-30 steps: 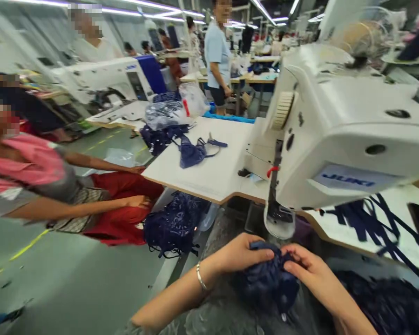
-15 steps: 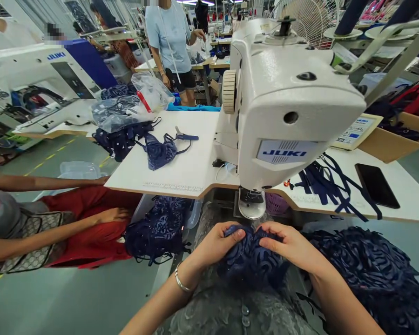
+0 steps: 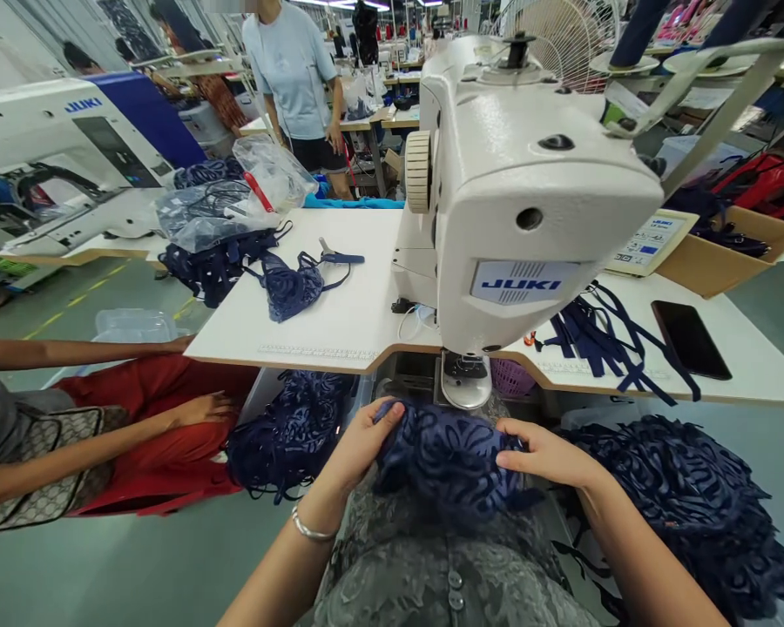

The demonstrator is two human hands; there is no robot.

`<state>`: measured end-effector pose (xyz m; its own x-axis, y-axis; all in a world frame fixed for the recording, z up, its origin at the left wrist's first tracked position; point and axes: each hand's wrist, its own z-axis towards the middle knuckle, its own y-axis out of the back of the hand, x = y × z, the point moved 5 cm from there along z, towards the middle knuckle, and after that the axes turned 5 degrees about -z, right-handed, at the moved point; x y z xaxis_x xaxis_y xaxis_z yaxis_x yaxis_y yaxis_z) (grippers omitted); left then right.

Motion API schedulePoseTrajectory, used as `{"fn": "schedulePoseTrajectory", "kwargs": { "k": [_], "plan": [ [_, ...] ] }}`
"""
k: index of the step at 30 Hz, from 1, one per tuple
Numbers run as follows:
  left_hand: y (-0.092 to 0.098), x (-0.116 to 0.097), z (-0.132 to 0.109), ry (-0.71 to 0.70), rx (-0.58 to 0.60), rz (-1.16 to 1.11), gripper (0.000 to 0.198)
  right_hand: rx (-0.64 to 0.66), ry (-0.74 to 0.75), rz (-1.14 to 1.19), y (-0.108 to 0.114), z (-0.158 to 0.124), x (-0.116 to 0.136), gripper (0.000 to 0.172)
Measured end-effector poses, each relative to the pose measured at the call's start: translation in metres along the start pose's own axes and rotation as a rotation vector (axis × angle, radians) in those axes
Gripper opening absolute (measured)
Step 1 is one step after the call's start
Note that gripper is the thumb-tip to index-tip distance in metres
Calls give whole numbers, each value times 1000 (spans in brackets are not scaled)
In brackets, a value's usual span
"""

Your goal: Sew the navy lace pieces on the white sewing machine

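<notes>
A navy lace fabric piece point(image 3: 445, 460) lies bunched on my lap, just below the presser plate of a white JUKI sewing machine point(image 3: 516, 200). My left hand point(image 3: 359, 442) grips its left edge with the fingers curled over it, a silver bracelet on the wrist. On its right edge, my right hand point(image 3: 541, 453) pinches the lace. The two hands hold the piece spread between them.
A heap of navy lace point(image 3: 686, 501) lies at my right, another point(image 3: 294, 431) hangs under the white table point(image 3: 340, 326). On the table: a navy bra point(image 3: 291, 286), plastic bags point(image 3: 215, 213), navy straps point(image 3: 601, 335), a black phone point(image 3: 691, 338). A seated person's arms point(image 3: 91, 435) reach in at left.
My head has turned right, bringing the machine to centre. My hands have moved apart, stretching the bunched lace wider across my lap.
</notes>
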<state>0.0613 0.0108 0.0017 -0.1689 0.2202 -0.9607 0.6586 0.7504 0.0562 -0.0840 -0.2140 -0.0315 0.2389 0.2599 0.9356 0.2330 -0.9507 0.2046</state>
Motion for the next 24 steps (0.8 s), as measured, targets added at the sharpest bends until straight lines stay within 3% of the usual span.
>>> {"fn": "schedulePoseTrajectory", "kwargs": {
  "k": [3,7,10,13,15,18,21,24],
  "plan": [
    [0,-7,0,-110,-25,88,55,-43,24,50,-4,-5,25,31],
    [-44,-28,-16,-280,359,210,62,-44,116,-126,-19,-1,66,25],
    [-68,-33,-22,-188,521,185,48,-91,236,-285,-25,-4,90,24],
    [-74,-32,-19,-62,540,54,46,-194,268,-336,-20,-13,95,38],
    [-72,-33,-16,-53,512,-26,45,-250,241,-320,-15,-18,89,43],
    [-69,-31,-13,-37,452,-81,41,-320,142,-194,-10,-20,68,38],
    [-68,-27,-13,-8,409,-121,39,-278,64,-63,-12,-19,51,24],
    [-70,-27,-14,-7,409,-135,38,-186,93,13,-18,-17,51,28]
  ]
}}
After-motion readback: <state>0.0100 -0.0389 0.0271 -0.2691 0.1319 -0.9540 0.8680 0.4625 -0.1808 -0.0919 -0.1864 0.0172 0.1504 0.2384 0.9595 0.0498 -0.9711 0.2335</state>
